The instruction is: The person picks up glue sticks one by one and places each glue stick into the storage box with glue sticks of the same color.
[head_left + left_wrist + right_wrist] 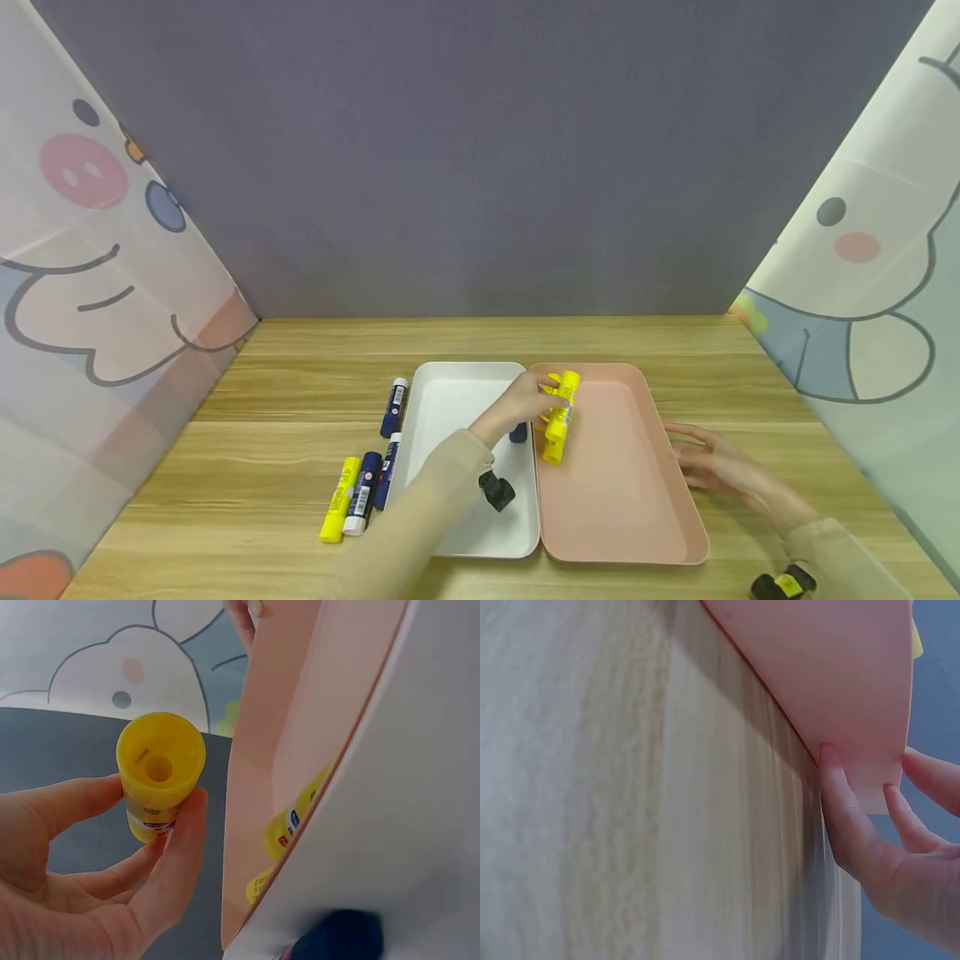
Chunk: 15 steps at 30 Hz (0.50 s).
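Note:
My left hand (525, 402) pinches a yellow glue stick (564, 407) between thumb and fingers, above the left side of the pink tray (618, 500). In the left wrist view, the round, hollowed end of this glue stick (160, 769) faces the camera. Two more yellow glue sticks (289, 829) lie inside the pink tray, partly hidden by its wall. A dark blue glue stick (518, 432) lies in the white tray (517, 529), mostly covered by my left hand. My right hand (712, 463) touches the pink tray's right outer wall with its fingertips.
Left of the white tray, a yellow glue stick (341, 500) and several dark blue glue sticks with white ends (363, 493) lie on the wooden table (247, 467). The two trays stand side by side. A grey panel (487, 167) rises behind the table, with printed cloths at both sides.

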Each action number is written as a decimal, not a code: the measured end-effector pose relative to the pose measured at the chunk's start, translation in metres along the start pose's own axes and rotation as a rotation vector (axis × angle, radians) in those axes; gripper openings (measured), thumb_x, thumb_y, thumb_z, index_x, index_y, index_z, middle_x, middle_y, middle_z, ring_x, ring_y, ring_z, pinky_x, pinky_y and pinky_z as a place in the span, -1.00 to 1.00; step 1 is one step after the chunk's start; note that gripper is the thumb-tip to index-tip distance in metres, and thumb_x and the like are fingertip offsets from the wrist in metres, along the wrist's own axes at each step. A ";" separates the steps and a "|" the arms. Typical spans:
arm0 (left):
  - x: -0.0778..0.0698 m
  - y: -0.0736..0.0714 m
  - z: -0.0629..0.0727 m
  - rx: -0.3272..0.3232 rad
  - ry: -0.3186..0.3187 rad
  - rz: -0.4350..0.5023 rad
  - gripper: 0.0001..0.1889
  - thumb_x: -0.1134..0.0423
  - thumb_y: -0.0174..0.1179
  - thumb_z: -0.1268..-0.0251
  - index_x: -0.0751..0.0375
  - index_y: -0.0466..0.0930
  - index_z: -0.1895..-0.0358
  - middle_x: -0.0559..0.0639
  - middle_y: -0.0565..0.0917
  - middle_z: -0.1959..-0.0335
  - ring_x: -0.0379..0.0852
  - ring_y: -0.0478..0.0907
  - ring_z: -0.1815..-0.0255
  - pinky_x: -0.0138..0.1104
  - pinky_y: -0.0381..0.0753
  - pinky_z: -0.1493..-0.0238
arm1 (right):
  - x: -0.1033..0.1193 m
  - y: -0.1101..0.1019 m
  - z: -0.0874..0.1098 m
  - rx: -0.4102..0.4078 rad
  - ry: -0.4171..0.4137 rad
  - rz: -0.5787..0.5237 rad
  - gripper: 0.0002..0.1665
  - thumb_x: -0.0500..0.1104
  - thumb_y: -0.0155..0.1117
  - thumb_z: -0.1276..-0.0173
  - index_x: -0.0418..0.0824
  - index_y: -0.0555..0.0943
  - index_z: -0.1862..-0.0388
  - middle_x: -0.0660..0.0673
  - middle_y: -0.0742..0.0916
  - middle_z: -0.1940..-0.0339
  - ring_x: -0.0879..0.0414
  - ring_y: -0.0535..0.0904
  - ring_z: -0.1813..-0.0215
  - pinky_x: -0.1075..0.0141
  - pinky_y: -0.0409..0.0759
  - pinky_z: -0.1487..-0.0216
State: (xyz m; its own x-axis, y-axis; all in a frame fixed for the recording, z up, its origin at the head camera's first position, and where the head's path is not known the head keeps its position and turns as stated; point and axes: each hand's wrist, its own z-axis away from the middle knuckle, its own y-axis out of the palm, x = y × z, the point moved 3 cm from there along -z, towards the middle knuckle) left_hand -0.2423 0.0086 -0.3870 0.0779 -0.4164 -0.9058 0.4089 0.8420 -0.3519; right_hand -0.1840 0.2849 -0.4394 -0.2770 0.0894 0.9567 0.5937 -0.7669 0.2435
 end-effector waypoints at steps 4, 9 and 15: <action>0.002 0.007 -0.004 -0.002 -0.015 -0.013 -0.54 0.27 0.23 -0.05 0.40 0.43 -0.04 0.07 0.54 0.28 -0.10 0.53 0.49 -0.33 0.61 0.51 | 0.000 0.000 0.000 -0.015 0.018 0.016 -0.51 -0.34 -0.09 -0.35 0.23 0.39 -0.04 0.09 0.59 0.02 0.17 0.52 0.00 0.25 0.50 0.00; 0.003 0.016 -0.007 -0.006 -0.037 -0.013 -0.57 0.28 0.23 -0.04 0.40 0.45 0.00 0.08 0.54 0.30 -0.09 0.53 0.50 -0.33 0.61 0.51 | 0.001 0.000 0.000 -0.031 0.021 0.016 -0.52 -0.34 -0.07 -0.34 0.23 0.40 -0.03 0.10 0.60 0.03 0.18 0.52 0.01 0.25 0.51 0.01; 0.002 0.026 -0.009 -0.016 -0.076 0.007 -0.59 0.29 0.26 -0.01 0.38 0.48 0.03 0.04 0.54 0.36 -0.10 0.53 0.54 -0.34 0.61 0.53 | 0.001 0.000 0.001 -0.032 0.017 0.011 -0.52 -0.35 -0.10 -0.35 0.24 0.40 -0.02 0.09 0.60 0.04 0.18 0.53 0.01 0.25 0.51 0.02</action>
State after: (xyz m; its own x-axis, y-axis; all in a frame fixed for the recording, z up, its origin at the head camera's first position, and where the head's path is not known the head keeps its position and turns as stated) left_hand -0.2396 0.0329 -0.4004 0.1494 -0.4351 -0.8879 0.3933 0.8500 -0.3503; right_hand -0.1836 0.2854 -0.4385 -0.2833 0.0700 0.9565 0.5724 -0.7878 0.2272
